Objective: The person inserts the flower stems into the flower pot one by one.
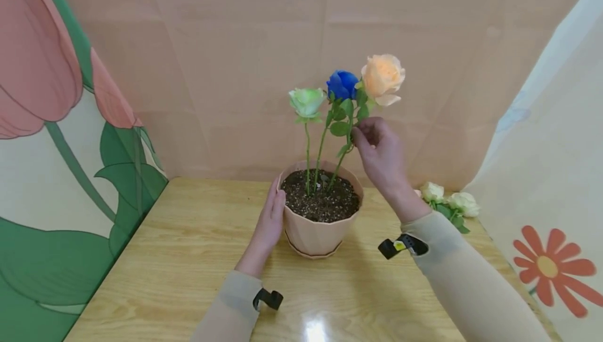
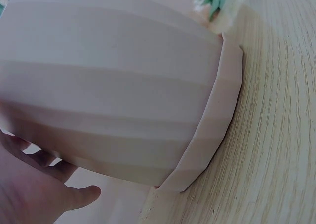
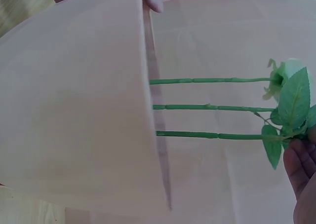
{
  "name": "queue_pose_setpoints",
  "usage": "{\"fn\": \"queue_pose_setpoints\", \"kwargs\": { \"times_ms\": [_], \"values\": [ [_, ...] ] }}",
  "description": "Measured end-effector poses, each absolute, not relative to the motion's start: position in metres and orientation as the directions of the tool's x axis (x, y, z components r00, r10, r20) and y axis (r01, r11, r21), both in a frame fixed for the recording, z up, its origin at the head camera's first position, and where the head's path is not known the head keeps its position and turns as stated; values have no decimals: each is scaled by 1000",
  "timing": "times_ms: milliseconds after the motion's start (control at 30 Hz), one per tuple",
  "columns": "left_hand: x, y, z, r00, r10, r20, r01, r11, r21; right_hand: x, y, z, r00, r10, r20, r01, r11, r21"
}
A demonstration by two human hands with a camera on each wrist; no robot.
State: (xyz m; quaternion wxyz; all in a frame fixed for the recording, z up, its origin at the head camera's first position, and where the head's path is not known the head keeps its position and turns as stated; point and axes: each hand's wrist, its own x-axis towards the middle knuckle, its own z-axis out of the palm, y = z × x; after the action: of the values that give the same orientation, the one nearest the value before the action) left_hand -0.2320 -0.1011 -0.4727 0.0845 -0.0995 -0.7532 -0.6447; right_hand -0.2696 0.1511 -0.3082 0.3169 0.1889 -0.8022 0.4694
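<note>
Fingers, right hand (image 1: 382, 148): pinching peach rose (image 1: 383, 77) by stem; left hand (image 1: 270, 219): extended against pot (image 1: 320, 233) | I judge it, green rose (image 1: 307, 102), blue rose (image 1: 342, 85) planted | unplanted: white roses (image 1: 464, 204), far right

Smooth, matt, plastic-looking pot (image 1: 313, 234) holding rough, grainy soil (image 1: 325, 210); wood-grain tabletop (image 1: 188, 247) with a glossy shine on its near part; matt, creased, cloth-like backdrop (image 1: 254, 43) at the far side; matt cloth sleeves (image 1: 471, 279) at left and right.
</note>
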Motion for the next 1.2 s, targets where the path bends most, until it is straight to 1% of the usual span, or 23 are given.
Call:
{"fn": "queue_pose_setpoints", "kwargs": {
  "times_ms": [267, 433, 567, 833, 1033, 1200],
  "values": [
    [-230, -101, -471, -967, 41, 253, 256, 133, 957, -269, 147, -314, -741, -7, 672, -588, 491, -643],
    [-231, -99, -472, -968, 44, 248, 252, 125, 960, -269, 145, -319, -722, -28, 692, -600, 525, -604],
    [-233, -100, -473, -968, 43, 245, 249, 140, 958, -271, 145, -323, -727, -41, 686, -594, 539, -597],
    [-235, -99, -471, -966, 40, 255, 258, 147, 955, -279, 145, -333, -746, -28, 665, -584, 506, -634],
    [-234, -99, -472, -959, 47, 280, 283, 131, 950, -279, 140, -338, -758, -51, 650, -589, 479, -650],
    [-233, -99, -472, -964, 39, 265, 268, 136, 954, -280, 135, -340, -766, -44, 641, -588, 449, -672]
  ]
}}
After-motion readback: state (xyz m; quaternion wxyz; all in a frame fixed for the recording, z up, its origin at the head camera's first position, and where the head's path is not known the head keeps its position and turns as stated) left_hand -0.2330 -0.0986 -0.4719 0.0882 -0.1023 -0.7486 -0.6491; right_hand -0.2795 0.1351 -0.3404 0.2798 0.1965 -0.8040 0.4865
